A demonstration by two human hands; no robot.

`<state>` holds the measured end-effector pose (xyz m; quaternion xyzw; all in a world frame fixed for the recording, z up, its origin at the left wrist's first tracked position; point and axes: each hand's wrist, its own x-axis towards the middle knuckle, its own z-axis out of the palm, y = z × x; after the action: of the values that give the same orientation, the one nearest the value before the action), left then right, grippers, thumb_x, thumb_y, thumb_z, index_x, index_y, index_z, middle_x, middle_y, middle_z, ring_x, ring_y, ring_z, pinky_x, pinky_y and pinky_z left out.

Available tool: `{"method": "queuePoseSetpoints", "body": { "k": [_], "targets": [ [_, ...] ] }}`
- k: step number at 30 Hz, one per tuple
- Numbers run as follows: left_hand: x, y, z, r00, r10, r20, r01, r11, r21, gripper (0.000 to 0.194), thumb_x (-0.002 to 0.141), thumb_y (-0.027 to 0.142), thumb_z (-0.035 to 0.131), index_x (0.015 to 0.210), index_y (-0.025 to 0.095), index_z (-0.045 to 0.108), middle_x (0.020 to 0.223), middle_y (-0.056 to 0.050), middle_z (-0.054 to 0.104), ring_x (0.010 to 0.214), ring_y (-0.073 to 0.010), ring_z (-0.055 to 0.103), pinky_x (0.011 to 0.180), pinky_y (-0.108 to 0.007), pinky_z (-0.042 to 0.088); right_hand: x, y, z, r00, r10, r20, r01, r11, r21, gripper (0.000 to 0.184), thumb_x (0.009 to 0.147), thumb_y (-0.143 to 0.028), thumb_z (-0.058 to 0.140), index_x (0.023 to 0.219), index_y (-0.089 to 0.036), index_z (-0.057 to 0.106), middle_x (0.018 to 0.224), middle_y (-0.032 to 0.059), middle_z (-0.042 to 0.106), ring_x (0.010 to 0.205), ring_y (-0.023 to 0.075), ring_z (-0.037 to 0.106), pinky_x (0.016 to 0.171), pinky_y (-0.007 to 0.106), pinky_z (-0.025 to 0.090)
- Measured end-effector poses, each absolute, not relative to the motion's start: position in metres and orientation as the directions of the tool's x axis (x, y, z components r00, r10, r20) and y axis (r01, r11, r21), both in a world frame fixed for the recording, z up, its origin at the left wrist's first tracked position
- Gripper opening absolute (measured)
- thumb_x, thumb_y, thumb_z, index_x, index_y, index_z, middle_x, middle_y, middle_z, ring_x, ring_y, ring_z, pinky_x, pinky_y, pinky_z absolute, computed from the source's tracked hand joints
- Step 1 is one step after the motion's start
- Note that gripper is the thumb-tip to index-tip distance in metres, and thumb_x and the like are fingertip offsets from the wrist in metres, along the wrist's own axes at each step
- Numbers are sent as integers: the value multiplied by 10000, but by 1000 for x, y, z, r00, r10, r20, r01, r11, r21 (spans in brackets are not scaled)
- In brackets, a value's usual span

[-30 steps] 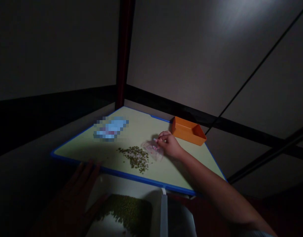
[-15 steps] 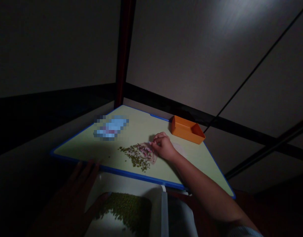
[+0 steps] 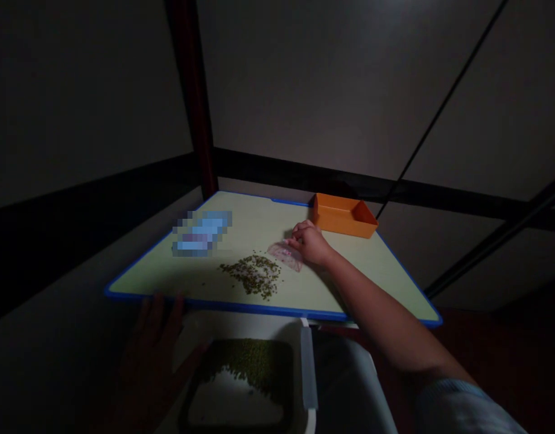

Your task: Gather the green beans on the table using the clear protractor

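My right hand [image 3: 310, 244] is closed in a pinch on a clear, fan-shaped plastic piece [image 3: 286, 256] with pink marks, held just right of a scattered heap of small green beans [image 3: 254, 274] on the pale board [image 3: 350, 289]. In the dim lower left, my left hand [image 3: 153, 355] grips the left wall of a white plastic box [image 3: 250, 324]. Its thumb reaches over the rim and its fingers lie outside, near the board's blue edge. More green beans [image 3: 259, 361] lie inside this box, banked toward its far and right sides.
An orange open tray [image 3: 345, 220] stands at the board's far right. A blurred-out bluish object [image 3: 202, 232] lies at the left. Walls meet behind the board. A grey clip handle [image 3: 308, 367] runs along the box's right side.
My right hand swept the fan-shaped piece left over the bean heap, then drew it back to the right. Some beans now lie at the heap's far edge. The view has turned slightly.
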<state>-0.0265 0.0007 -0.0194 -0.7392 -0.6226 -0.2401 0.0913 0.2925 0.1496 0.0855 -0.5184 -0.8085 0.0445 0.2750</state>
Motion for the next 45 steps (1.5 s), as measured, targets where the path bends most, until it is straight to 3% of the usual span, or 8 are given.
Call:
{"method": "queuePoseSetpoints", "body": {
  "k": [7,15,23,29,34,38,45],
  "targets": [
    [-28,3,-16,144,874,465,953,-249,172,802,759,608,316,1407,173,130,1526,-184,179,1428,-338,67,1086,-596,270,284,147,87,-484,799,357,719,595,-359,228,780,-253,666,585,-150,608,778,47,580,876,175,452,793,332,327],
    [-28,1,-9,166,886,434,959,-247,138,780,777,554,338,1412,179,82,1547,-170,89,1427,-351,46,1089,-595,269,296,138,103,-592,765,252,662,640,-389,253,769,-286,677,557,-159,622,788,33,594,916,178,461,829,324,317],
    [-29,3,-9,200,871,450,958,-269,96,776,786,511,354,1414,197,23,1557,-148,5,1426,-360,12,1102,-599,239,303,129,113,-719,666,197,552,720,-421,239,754,-244,678,528,-178,639,673,24,563,845,170,475,813,294,343],
    [-20,3,-7,133,875,466,968,-217,130,805,772,551,346,1410,140,78,1545,-184,70,1422,-368,51,1110,-581,235,309,130,120,-723,678,137,557,688,-465,244,769,-286,653,572,-143,652,648,22,548,790,147,491,789,267,353],
    [-24,5,-9,131,880,456,970,-209,125,828,762,565,360,1406,115,97,1536,-209,86,1419,-377,56,1109,-581,234,332,134,126,-620,784,-4,670,527,-523,247,765,-315,631,625,-114,666,583,4,546,601,97,474,611,226,349],
    [-25,6,-11,142,878,456,970,-216,112,803,771,544,361,1403,110,121,1529,-222,102,1418,-381,59,1104,-582,244,345,130,132,-523,848,-82,764,424,-487,253,756,-345,625,687,-109,687,568,4,579,533,85,460,547,218,320],
    [-20,6,-10,153,826,542,966,-240,93,777,783,546,339,1408,145,111,1535,-196,119,1419,-367,90,1094,-582,272,339,124,134,-478,865,-153,839,398,-372,268,713,-383,652,739,-122,708,583,8,615,520,87,463,525,220,301]
  ]
}}
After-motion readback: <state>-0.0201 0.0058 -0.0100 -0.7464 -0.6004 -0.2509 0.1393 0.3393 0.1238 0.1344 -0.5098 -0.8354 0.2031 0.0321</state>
